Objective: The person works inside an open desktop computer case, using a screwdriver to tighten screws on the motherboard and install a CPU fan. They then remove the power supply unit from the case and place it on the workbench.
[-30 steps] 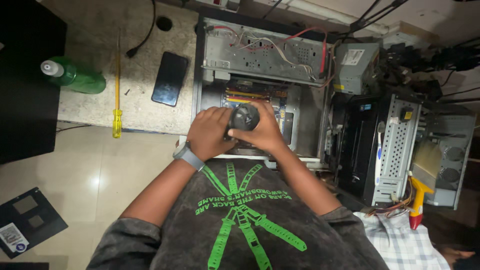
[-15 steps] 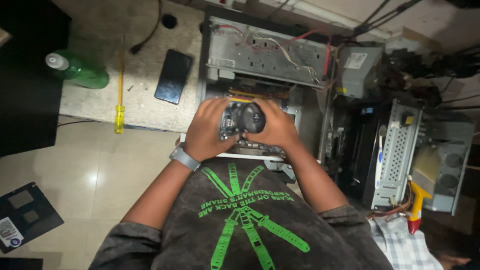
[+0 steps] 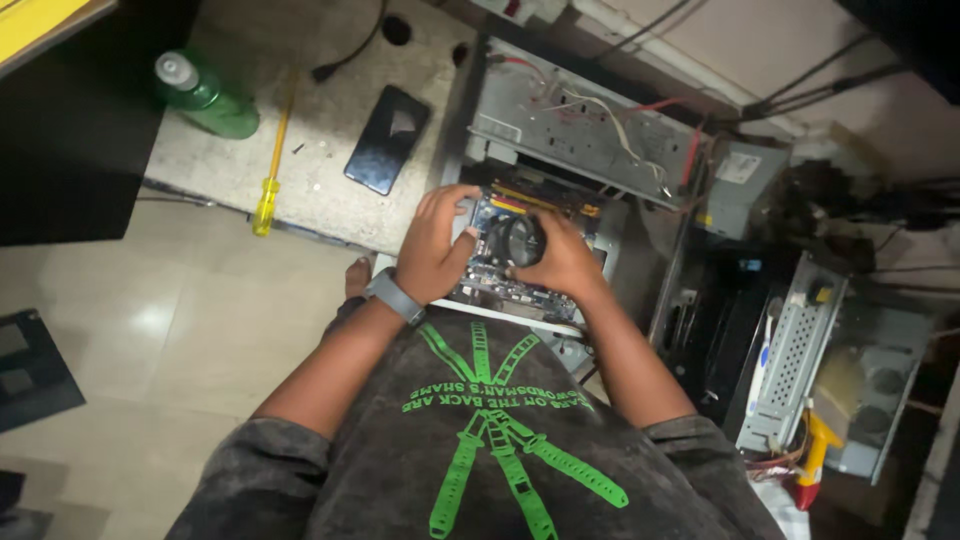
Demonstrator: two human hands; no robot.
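both hands on motherboard [image 3: 500, 275] inside open computer case [image 3: 580, 140]. left hand [image 3: 432, 245] curled, gripping board's left edge; right hand [image 3: 560, 262] clasped on round cooler fan [image 3: 520, 240] mid-board. judged step: seating or freeing board; next needs level, even handling, clear of cables.

The left hand [image 3: 432, 250] covers the near left corner of the motherboard [image 3: 490, 285], and the right hand [image 3: 562, 262] hides most of the round black cooler [image 3: 520, 240]; fingertips on it are lost from view. Board parts are too small to tell apart. The dark floppy disk [image 3: 30, 365] runs off the left edge. The red and yellow tool [image 3: 812, 460], perhaps a drill, sits half buried at right.
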